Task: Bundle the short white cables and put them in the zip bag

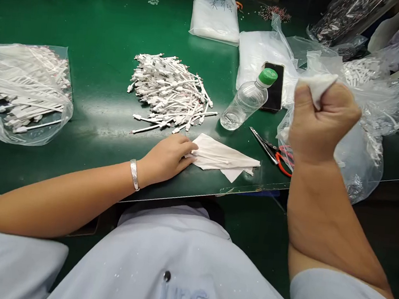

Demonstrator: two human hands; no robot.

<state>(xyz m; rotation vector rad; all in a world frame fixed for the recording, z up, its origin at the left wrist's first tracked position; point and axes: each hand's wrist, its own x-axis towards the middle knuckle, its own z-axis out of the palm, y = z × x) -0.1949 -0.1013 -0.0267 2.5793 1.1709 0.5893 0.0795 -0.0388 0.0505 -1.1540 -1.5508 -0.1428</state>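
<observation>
My left hand (168, 158) lies on the green table with its fingers curled onto the edge of a folded white cloth (225, 158), pressing a short white cable against it. My right hand (322, 119) is raised above the table's front edge, closed in a fist round a crumpled white cloth (316, 85) that sticks out at the top. A heap of short white cables (170, 91) lies just beyond my left hand.
A clear bottle with a green cap (247, 100) leans beside a black phone (275, 88). Orange-handled scissors (274, 152) lie near the front edge. Plastic bags of white cables sit at left (22, 90) and right (361, 138). More white bags (216, 18) lie farther back.
</observation>
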